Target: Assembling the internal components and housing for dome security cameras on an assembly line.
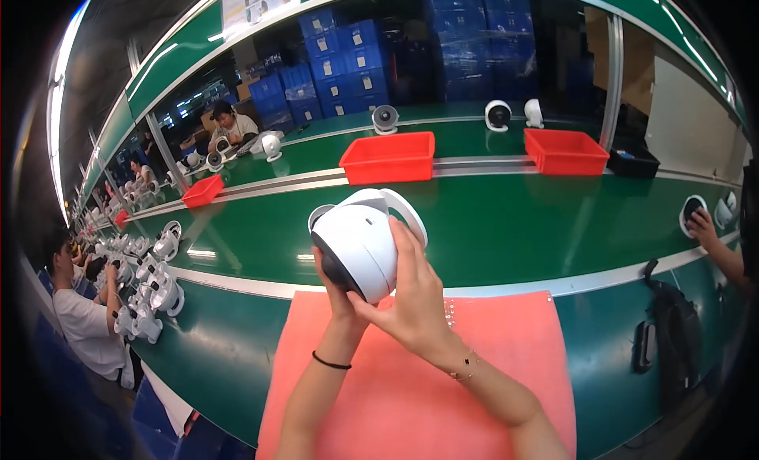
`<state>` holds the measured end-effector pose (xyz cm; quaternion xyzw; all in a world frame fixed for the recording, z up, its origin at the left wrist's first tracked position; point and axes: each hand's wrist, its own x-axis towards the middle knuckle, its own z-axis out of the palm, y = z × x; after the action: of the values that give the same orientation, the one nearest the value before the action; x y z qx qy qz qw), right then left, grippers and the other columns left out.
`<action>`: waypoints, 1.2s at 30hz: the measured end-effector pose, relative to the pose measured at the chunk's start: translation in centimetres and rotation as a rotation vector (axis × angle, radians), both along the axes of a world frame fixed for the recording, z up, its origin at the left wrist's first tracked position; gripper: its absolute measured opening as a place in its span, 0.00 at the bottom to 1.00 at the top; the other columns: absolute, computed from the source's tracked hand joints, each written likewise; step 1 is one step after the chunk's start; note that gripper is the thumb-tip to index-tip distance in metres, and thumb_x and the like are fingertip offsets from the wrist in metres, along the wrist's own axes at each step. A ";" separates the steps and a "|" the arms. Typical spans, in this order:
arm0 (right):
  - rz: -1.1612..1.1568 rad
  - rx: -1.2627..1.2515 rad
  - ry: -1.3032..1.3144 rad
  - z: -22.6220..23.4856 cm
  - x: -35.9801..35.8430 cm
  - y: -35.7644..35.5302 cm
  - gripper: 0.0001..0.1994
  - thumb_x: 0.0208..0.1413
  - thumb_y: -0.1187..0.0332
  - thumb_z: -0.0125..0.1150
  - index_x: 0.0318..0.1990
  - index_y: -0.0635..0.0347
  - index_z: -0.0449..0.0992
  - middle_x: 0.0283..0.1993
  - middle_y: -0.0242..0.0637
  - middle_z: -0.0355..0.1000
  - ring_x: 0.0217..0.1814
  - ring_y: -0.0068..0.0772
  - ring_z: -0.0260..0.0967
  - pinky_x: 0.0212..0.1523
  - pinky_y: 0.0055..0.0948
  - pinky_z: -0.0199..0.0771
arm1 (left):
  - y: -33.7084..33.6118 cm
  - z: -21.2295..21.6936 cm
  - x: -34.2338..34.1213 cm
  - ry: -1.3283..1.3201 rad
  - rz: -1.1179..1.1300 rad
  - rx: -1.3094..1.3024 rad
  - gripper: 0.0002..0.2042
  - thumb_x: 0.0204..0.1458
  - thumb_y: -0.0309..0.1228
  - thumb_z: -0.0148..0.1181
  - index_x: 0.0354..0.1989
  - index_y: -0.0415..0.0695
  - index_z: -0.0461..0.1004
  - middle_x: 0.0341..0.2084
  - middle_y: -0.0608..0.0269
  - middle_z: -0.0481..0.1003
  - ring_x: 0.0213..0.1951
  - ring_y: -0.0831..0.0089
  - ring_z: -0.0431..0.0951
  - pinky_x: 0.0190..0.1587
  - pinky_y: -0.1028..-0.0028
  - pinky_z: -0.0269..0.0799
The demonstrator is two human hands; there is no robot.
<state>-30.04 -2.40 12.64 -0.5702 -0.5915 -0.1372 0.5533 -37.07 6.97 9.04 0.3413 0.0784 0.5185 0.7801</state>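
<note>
Both my hands hold up a small round white desk fan (360,239) with a dark front, above the near edge of the green bench. The dark side faces down and to the left, and a white ring-shaped stand (405,216) sticks up at its upper right. My left hand (338,292) grips it from below and the left, mostly behind the dark front. My right hand (413,290) is wrapped round its right side, fingers up along the white shell, thumb underneath. A pink foam mat (443,381) lies under my forearms, with several tiny shiny pieces (449,311) on it.
Beyond the green belt (506,223) stand red bins (387,161) and several more fans (497,115). Many white fans (158,282) crowd the left, beside a seated person (87,318). At right, another person's hand (702,227) touches a fan. A dark handheld tool (645,345) lies nearby.
</note>
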 end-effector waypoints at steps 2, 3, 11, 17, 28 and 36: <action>0.092 -0.022 0.066 -0.1 1.1 0.5 0.46 0.30 0.62 0.71 0.59 0.64 0.50 0.54 0.54 0.58 0.52 0.48 0.64 0.45 0.32 0.71 | 1.2 -1.0 0.9 -0.047 0.012 0.000 0.33 0.51 0.62 0.32 0.59 0.52 0.53 0.56 0.60 0.57 0.56 0.62 0.60 0.55 0.62 0.59; 0.186 -0.042 0.120 -0.2 1.7 0.7 0.46 0.29 0.62 0.70 0.60 0.63 0.51 0.55 0.55 0.58 0.52 0.48 0.64 0.44 0.31 0.72 | 1.8 -1.4 1.4 -0.107 0.026 0.002 0.33 0.50 0.62 0.32 0.59 0.53 0.53 0.56 0.60 0.58 0.56 0.62 0.61 0.55 0.62 0.60; 0.265 -0.044 0.709 -4.2 8.5 4.1 0.43 0.38 0.59 0.68 0.61 0.60 0.50 0.57 0.45 0.57 0.55 0.40 0.60 0.47 0.35 0.68 | 2.1 1.3 5.9 0.374 -0.167 -0.058 0.33 0.46 0.61 0.46 0.54 0.49 0.59 0.53 0.59 0.61 0.54 0.65 0.64 0.50 0.59 0.66; 0.485 -0.182 1.443 -5.7 13.8 3.2 0.36 0.47 0.52 0.59 0.58 0.60 0.50 0.53 0.46 0.58 0.55 0.43 0.61 0.51 0.44 0.64 | 4.0 -3.9 6.6 0.063 -0.400 -0.492 0.41 0.47 0.39 0.58 0.62 0.47 0.33 0.60 0.49 0.33 0.57 0.48 0.54 0.57 0.58 0.57; -0.451 -0.328 0.901 -7.4 16.7 2.7 0.40 0.43 0.55 0.61 0.61 0.57 0.45 0.60 0.50 0.40 0.61 0.53 0.42 0.59 0.47 0.49 | 9.2 -11.0 6.4 0.068 0.029 -0.252 0.26 0.46 0.27 0.56 0.52 0.35 0.54 0.51 0.50 0.57 0.56 0.58 0.58 0.59 0.62 0.57; -0.287 -0.223 0.119 -1.4 12.8 -1.0 0.39 0.35 0.73 0.60 0.59 0.51 0.50 0.56 0.48 0.44 0.55 0.56 0.42 0.57 0.48 0.48 | 7.1 -2.9 0.5 0.447 0.048 -0.193 0.32 0.41 0.50 0.52 0.49 0.36 0.63 0.37 0.46 0.71 0.35 0.61 0.77 0.40 0.68 0.75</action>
<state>-17.27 -3.40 11.26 -0.7137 -0.4820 -0.1144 0.4952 -36.57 14.11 6.11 0.3694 0.3064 0.4386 0.7598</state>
